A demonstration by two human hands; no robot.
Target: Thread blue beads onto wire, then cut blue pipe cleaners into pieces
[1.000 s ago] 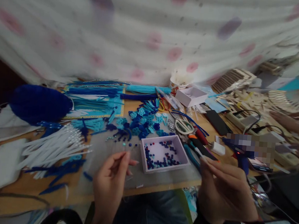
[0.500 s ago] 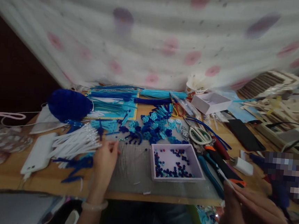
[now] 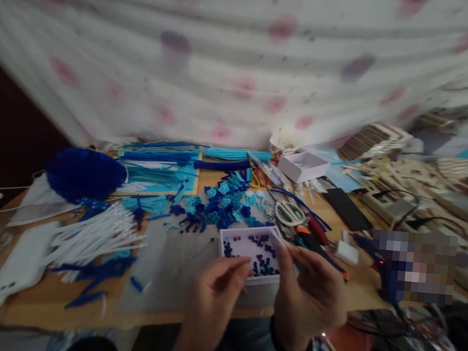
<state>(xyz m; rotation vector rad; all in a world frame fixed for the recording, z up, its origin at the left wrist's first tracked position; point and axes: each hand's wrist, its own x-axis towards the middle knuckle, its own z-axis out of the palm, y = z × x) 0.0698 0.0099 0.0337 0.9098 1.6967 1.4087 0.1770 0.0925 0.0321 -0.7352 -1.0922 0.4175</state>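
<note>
Near the table's front edge, my left hand [image 3: 215, 291] is raised just before a shallow white box [image 3: 248, 232] of small, mostly dark blue beads [image 3: 265, 265]. Its thumb and index finger are pinched together; whatever lies between them is too small to make out. My right hand [image 3: 309, 291], with a dark band on the wrist, is closed at the box's right side. A thin white strip [image 3: 278, 235] shows at its fingertips, partly hidden by the fingers. Behind the box lies a pile of blue flower-shaped pieces [image 3: 219, 204].
White stems [image 3: 93, 234] lie at the left beside a white phone [image 3: 21, 261] and a dark blue fluffy piece [image 3: 84, 176]. Scissors [image 3: 291, 213], pliers with orange-black handles [image 3: 310, 242], a black phone [image 3: 348, 208] and a white adapter [image 3: 347, 252] are on the right.
My left hand has moved right from beside the white stems to the bead box. My right hand has come left towards it with the white strip. The view has turned right.
</note>
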